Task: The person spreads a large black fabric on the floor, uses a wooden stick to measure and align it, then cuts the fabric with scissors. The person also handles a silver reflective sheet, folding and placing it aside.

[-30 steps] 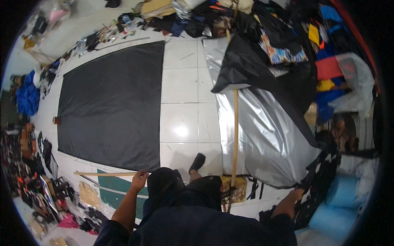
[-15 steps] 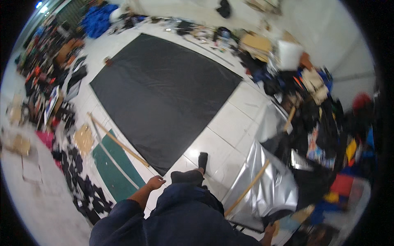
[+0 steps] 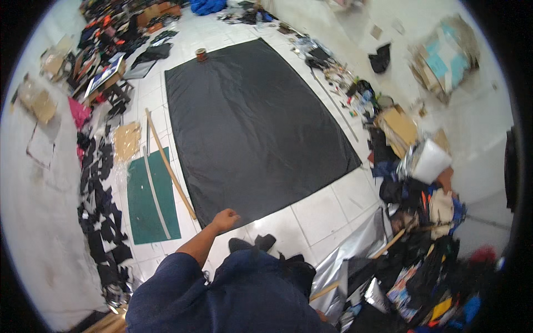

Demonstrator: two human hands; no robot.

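Observation:
A large black sheet (image 3: 250, 133) lies spread on the white tiled floor in front of me. My left hand (image 3: 225, 220) hangs over its near left corner, fingers loosely bent and a little apart. Nothing shows in that hand, and I cannot tell whether it touches the sheet. Only a sliver of skin from my right arm (image 3: 322, 315) shows at the lower edge, beside a silver sheet (image 3: 361, 238); my right hand is out of view. My feet stand just below the black sheet's near edge.
A wooden stick (image 3: 169, 162) and a green mat (image 3: 141, 208) with a pale strip (image 3: 155, 194) lie left of the sheet. On its far left corner stands a small reddish can (image 3: 201, 54). Heaped fabric (image 3: 433, 272) fills the right; black scraps (image 3: 102, 216) line the left wall.
My view has swung to the right and my body has turned. My left hand has moved forward over the sheet's corner. My right hand has left the view.

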